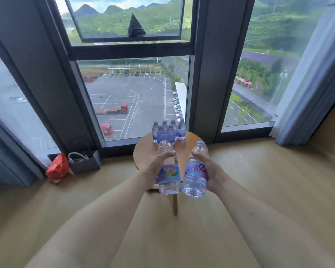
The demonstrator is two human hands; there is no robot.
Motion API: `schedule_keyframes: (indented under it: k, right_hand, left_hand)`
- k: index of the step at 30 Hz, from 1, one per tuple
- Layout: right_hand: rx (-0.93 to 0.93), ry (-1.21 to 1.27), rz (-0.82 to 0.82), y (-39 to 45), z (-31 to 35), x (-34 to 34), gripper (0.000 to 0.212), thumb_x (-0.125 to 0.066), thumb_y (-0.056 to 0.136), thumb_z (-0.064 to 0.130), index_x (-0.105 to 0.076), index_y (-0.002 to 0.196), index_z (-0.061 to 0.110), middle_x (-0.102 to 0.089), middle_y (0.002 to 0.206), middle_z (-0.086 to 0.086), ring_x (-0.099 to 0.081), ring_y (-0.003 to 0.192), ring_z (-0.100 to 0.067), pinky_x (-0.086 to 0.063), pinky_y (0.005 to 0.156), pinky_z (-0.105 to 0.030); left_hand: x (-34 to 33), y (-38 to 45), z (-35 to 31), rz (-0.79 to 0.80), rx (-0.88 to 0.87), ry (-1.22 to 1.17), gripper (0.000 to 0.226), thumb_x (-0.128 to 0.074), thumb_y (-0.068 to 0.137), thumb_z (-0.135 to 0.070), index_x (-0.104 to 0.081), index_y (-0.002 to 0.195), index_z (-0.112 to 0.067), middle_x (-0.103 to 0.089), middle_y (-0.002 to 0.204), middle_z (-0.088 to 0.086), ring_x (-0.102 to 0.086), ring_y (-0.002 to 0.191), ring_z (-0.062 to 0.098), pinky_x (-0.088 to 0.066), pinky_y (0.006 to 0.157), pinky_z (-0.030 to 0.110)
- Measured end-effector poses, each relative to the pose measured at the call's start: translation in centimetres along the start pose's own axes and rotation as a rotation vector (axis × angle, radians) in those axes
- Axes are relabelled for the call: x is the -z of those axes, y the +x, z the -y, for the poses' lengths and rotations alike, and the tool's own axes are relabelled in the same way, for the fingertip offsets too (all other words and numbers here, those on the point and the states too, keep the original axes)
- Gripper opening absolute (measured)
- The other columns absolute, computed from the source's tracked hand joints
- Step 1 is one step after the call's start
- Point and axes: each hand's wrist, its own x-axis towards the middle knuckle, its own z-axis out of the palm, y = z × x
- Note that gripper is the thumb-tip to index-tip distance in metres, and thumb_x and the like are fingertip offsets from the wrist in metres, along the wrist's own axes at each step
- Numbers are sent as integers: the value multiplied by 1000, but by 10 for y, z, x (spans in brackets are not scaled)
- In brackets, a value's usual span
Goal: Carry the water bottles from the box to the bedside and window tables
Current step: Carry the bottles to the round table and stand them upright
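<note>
A small round wooden window table (143,151) stands by the tall window. Several clear water bottles with purple labels (168,130) stand upright in a cluster at its far edge. My left hand (157,163) grips one water bottle (168,178) around its middle, above the table's near side. My right hand (207,169) grips a second water bottle (194,176) beside it. Both held bottles lean with their caps pointing away from me, and their bases almost touch. The box is out of view.
A red bag (57,168) and a dark grey basket (83,162) sit on the floor at the window's left corner. Grey-blue curtains (306,93) hang at both sides. One table leg (174,204) shows below the held bottles. The floor is pale wood.
</note>
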Motion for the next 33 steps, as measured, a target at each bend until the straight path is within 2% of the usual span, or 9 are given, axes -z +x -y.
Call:
schedule_keyframes:
  k: [3,7,12,17,21,25,27,30,33]
  right_hand:
    - [-28,-29,3,53,20,-8,38,-81,80,29,-60,106,10,-71,74,-11,-70,63,-25,-62,68,-42]
    - [-23,-30,-23,125,36,-15,39,-83,79,30,-61,104,11,-72,76,-11,-71,63,-27,-61,59,-39]
    - [-28,-111,-82,222,54,-23,67,-91,67,51,-68,114,8,-77,101,-18,-76,83,-37,-61,68,-45]
    - [7,-174,-231,314,75,-37,87,-91,65,54,-58,128,4,-76,103,-20,-76,87,-38,-62,70,-44]
    - [38,-203,-326,370,89,-44,77,-91,71,39,-56,127,-1,-76,100,-22,-76,83,-39,-63,74,-48]
    - [67,-287,-411,418,99,-37,55,-90,73,20,-55,112,1,-69,88,-15,-72,61,-18,-55,50,-26]
    - [72,-372,-430,443,102,-29,53,-91,72,13,-52,107,5,-64,94,-16,-71,67,-19,-59,57,-29]
    - [47,-607,-418,477,103,-12,59,-93,68,14,-49,105,5,-63,103,-13,-67,89,-25,-59,86,-44]
    - [9,-825,-381,505,107,7,64,-95,66,23,-48,107,9,-60,102,-3,-61,94,-23,-53,82,-38]
  left_hand:
    - [7,52,-13,-76,61,22,56,-90,64,-38,-70,115,-26,-79,103,9,-78,89,31,-60,92,50]
    - [27,128,-29,-110,80,25,73,-90,54,-30,-65,123,-29,-78,110,6,-77,93,30,-58,95,50]
    - [56,238,-36,-166,62,-10,65,-90,66,-31,-63,124,-19,-77,111,5,-77,92,28,-61,92,48]
    - [78,335,-52,-153,271,-33,40,-69,85,-59,-71,109,-26,-77,103,3,-75,96,27,-57,93,51]
    - [90,390,-63,-117,282,121,51,-73,82,-61,-54,114,-26,-67,114,-1,-70,101,25,-58,88,57]
    - [94,435,-61,-104,285,147,53,-81,76,-50,-56,117,-28,-68,115,0,-73,92,20,-64,70,50]
    - [94,456,-58,-84,281,180,48,-82,72,-44,-61,114,-31,-69,111,-5,-71,86,14,-65,63,41]
    - [89,484,-50,-113,254,260,26,-82,66,-38,-69,88,-35,-72,90,-13,-69,81,7,-60,62,31]
    - [81,507,-44,-156,224,385,21,-78,60,-42,-68,78,-37,-71,81,-16,-67,82,9,-53,64,26]
